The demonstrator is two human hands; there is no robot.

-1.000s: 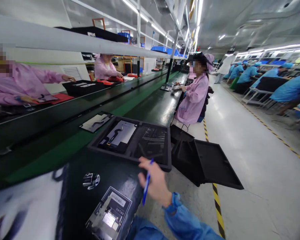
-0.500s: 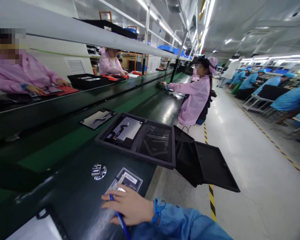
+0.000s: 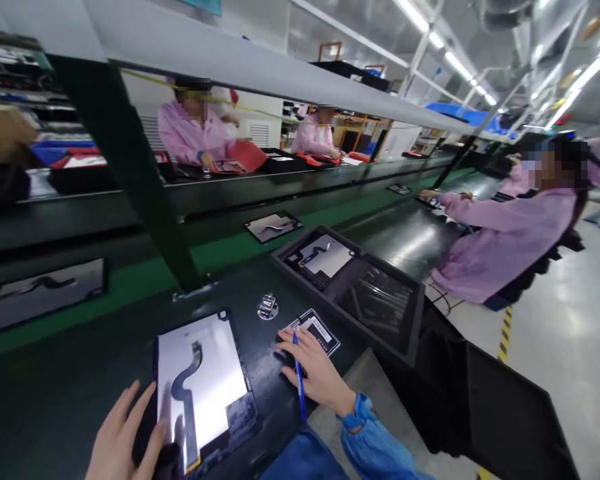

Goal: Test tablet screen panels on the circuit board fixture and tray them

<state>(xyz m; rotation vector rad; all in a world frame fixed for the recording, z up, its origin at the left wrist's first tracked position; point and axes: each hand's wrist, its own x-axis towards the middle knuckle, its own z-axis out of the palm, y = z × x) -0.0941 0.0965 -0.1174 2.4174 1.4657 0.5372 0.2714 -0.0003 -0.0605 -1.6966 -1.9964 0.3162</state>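
A tablet screen panel (image 3: 210, 387) lies back side up on the dark green bench, with a dark curved ribbon cable (image 3: 183, 387) on its silvery back. At its left edge is my left hand (image 3: 125, 433), fingers spread; whether it presses on the panel I cannot tell. My right hand (image 3: 317, 370) has a blue pen (image 3: 299, 380) between its fingers and rests over the near side of a labelled card (image 3: 323, 330). Just beyond that hand sits a small shiny metal piece (image 3: 267, 305) on a round base.
A black foam tray (image 3: 307, 290) holds one panel and a dark glass-like piece. More black trays (image 3: 510, 407) jut out at the right. Other panels (image 3: 274, 227) lie on the green strip (image 3: 220, 250). A dark post (image 3: 145, 187) rises ahead. Co-workers in pink (image 3: 195, 133) sit across and at right.
My view has swung left, bringing the whole near panel and my left hand into sight. The right hand still has the pen and stays by the card.
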